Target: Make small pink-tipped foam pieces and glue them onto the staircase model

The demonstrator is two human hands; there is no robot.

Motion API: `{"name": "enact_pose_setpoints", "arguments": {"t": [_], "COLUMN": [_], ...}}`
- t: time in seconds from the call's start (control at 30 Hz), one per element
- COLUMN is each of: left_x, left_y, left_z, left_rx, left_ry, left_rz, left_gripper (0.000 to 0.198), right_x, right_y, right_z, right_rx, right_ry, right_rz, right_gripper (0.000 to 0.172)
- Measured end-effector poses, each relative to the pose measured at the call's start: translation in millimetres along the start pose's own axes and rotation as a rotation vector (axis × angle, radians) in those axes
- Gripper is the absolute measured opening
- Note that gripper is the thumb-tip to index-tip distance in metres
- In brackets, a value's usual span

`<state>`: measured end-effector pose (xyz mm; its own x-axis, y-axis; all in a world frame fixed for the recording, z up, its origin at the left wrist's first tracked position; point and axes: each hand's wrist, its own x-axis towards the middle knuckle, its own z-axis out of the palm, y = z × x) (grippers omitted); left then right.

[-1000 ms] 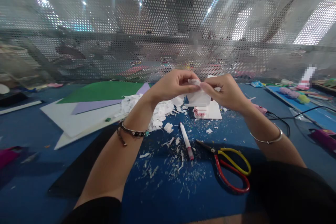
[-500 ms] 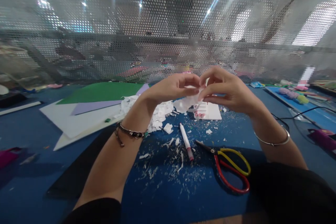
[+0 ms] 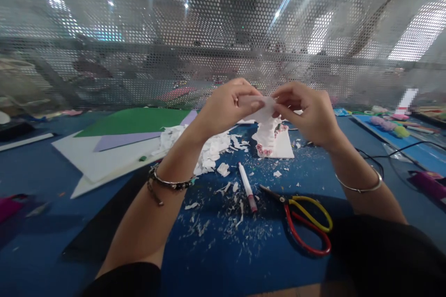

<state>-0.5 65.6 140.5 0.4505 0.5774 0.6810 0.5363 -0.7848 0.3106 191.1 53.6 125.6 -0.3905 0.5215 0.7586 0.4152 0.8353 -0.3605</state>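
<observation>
Both my hands are raised above the blue table (image 3: 223, 260) and pinch one small piece of white paper (image 3: 262, 111) between them. My left hand (image 3: 228, 106) grips its left end with thumb and fingers closed. My right hand (image 3: 306, 111) grips the right end the same way. Under the hands lies a white card (image 3: 280, 146) with a small white and pink paper shape (image 3: 266, 141) on it. A heap of white paper scraps (image 3: 209, 148) lies just left of the card.
A white marker with a red tip (image 3: 247, 187) and red-and-yellow scissors (image 3: 304, 220) lie near me among paper bits. Green, purple and white sheets (image 3: 118, 144) lie at left. A perforated metal screen (image 3: 223, 32) closes the back. A black cable (image 3: 400, 148) runs at right.
Both hands have risen and lifted the white paper piece higher. The paper is now stretched flatter between the fingertips.
</observation>
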Motion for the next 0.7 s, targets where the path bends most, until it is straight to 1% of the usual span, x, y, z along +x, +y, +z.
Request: {"name": "enact_pose_setpoints", "arguments": {"t": [0.1,0.2,0.37,0.5,0.6,0.7], "left_x": [0.4,-0.1,-1.1,-2.1,-2.7,-3.3], "left_y": [-4.3,-6.4,-6.6,-7.1,-8.8,-8.8], "left_z": [-3.4,-3.2,-1.7,-5.1,-6.3,-6.1], "left_rx": [-0.035,-0.126,-0.200,-0.196,-0.179,-0.143], "left_ry": [-0.026,-0.080,-0.063,-0.067,-0.089,-0.093], "left_rz": [-0.012,-0.049,-0.082,-0.077,-0.058,-0.053], "left_gripper": [0.030,0.031,0.032,0.039,0.034,0.034], "right_x": [1.6,3.6,3.6,3.0,2.5,1.4], "right_y": [4.6,8.3,6.9,3.8,1.1,-1.4], "right_z": [-0.1,-0.4,-1.5,-3.0,-3.2,-2.7], "right_rx": [0.103,0.113,-0.017,-0.121,-0.262,-0.380], "right_ry": [0.026,0.023,0.006,-0.041,-0.026,-0.008], "right_rz": [0.000,-0.016,-0.018,-0.108,-0.177,-0.212], "right_gripper": [0.017,0.011,0.018,0.023,0.021,0.019]}}
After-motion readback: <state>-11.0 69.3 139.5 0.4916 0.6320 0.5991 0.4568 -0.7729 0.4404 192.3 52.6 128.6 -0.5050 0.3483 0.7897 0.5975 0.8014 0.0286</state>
